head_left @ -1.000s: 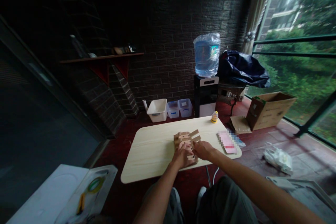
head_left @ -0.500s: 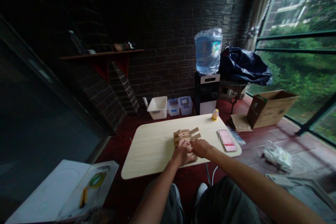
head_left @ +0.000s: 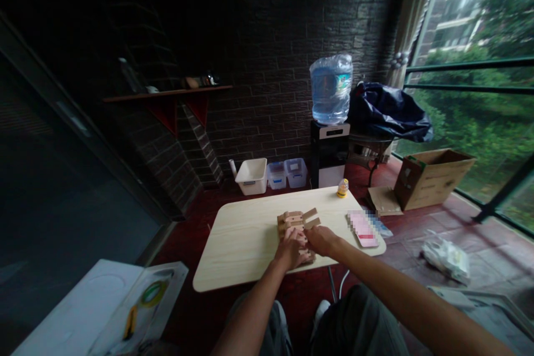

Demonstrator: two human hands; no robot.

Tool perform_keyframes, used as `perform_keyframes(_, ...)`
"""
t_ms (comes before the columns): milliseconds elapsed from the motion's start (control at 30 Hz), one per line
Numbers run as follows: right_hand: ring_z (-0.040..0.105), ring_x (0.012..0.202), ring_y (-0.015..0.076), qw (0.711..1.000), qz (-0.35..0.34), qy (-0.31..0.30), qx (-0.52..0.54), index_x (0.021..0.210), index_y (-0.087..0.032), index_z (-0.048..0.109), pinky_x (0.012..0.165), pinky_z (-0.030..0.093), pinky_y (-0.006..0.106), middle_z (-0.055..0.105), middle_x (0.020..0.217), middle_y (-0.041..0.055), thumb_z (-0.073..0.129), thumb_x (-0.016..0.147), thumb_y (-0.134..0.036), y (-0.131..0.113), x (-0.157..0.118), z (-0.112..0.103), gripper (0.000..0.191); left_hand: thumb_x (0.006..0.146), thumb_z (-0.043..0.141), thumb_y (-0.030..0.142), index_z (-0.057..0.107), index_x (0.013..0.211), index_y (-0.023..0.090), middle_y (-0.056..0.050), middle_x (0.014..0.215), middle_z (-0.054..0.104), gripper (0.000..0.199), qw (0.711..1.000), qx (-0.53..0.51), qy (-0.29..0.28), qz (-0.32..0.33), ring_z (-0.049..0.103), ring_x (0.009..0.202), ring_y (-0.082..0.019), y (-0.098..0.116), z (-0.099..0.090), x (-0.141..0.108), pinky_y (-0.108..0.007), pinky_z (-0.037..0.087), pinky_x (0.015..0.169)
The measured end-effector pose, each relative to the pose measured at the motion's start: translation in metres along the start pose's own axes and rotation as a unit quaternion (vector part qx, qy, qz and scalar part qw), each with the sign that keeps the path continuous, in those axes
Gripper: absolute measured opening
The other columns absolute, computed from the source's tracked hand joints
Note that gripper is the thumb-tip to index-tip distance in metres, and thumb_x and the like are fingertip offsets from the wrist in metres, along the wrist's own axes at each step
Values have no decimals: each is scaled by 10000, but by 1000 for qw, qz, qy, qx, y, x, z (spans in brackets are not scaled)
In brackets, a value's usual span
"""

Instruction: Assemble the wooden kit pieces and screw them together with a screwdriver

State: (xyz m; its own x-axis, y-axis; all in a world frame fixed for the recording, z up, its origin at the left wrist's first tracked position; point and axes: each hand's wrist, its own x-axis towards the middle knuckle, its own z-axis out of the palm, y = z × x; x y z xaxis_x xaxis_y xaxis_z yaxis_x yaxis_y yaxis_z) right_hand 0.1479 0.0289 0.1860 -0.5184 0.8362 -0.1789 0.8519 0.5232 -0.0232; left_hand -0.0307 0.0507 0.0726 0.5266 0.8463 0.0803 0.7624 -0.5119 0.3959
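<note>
A brown piece (head_left: 291,218) that looks like cardboard or wood, with rounded ridges across its top, sits on the pale table (head_left: 237,239). Two flat brown strips (head_left: 311,213) stick out from its far right side. My left hand (head_left: 291,246) bears on the piece from the left, its fingers curled over the top. Against the piece's right side, close to the strips, my right hand (head_left: 320,239) is closed with its fingertips pressed near the left fingers. What sits between the right fingers is too small and covered to make out.
A yellow-capped bottle (head_left: 342,188) and a pink packet (head_left: 362,228) stand on the table's right part. Plastic bins (head_left: 251,189) and a water dispenser (head_left: 329,150) are behind it. An open white case (head_left: 167,278) lies at lower left, a cardboard box (head_left: 425,183) at right.
The whole view has shifted slightly, so things appear a little lower. Both hands stay on the brown piece, with only small finger movement.
</note>
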Motion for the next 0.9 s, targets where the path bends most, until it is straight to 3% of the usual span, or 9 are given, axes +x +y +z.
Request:
perform_keyframes(167,804,1019,361,1000,-21,16,-9,1409,-82,637,784,619,430,803,1165,271,579,998,-217,-5,-8,3,436,776,925,416,872,1026,272,-87,1620,562,294,999,-26,6,-37,383,1600,-409,10,-9,-4,-532,407,1317)
perform_keyframes(300,810,1025,348,999,-38,17,-14,1312,-128,692,809,629,425,820,1138,228,655,919,-133,-8,-8,0,394,777,921,366,882,1015,290,-82,1538,637,253,999,-30,0,-16,405,1592,-396,10,-13,-4,-536,399,1323)
perform_keyframes(433,812,1033,355,1000,-16,17,5,1218,-107,731,828,635,442,820,1123,250,601,952,-108,-8,1,0,295,774,927,350,879,1034,284,-93,1580,607,273,1000,-13,-2,-28,405,1590,-411,3,-5,-2,-567,398,1319)
perform_keyframes(600,805,1043,373,1000,18,14,10,1264,-74,718,823,634,447,805,1160,283,599,989,-196,-4,9,10,323,762,931,385,853,1094,278,-82,1580,606,357,1000,-2,1,-25,420,1570,-402,-7,6,2,-533,379,1338)
perform_keyframes(767,801,1020,378,999,10,29,23,1403,-100,638,792,626,450,804,1172,268,623,973,-256,-2,1,11,458,762,927,390,850,1068,269,-93,1608,571,337,1000,-15,7,-20,405,1577,-415,-9,6,0,-547,382,1336)
perform_keyframes(900,802,1037,350,999,-23,24,5,1336,-162,669,807,624,431,800,1217,227,664,918,-183,-2,-4,8,419,772,931,373,867,1064,287,-102,1574,603,311,999,-26,16,-16,400,1585,-435,-7,6,0,-599,399,1313)
